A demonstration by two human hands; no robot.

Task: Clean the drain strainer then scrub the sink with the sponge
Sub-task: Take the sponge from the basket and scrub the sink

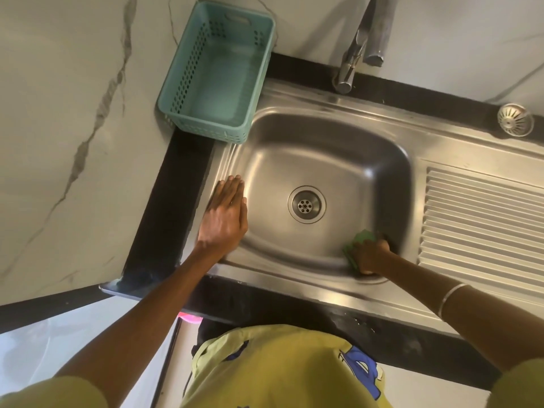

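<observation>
A green sponge (360,240) was grasped in the right hand (371,256), its grip clenched round it, and pressed against the near right wall of the sink (294,160). The left hand (226,212) was laid flat on the sink's left rim, grip released. The strainer (515,119) was set on the far right ledge, well apart from the drain (306,203)

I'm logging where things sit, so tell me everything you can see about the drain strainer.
The drain strainer is a small round piece of shiny metal with a raised knob at its centre and slots radiating toward its rim. It is out of the drain, lying flat on the back ledge of the sink, right of the tap, beside the dark counter strip. No hand touches it. Whether it is clean cannot be told.
</observation>
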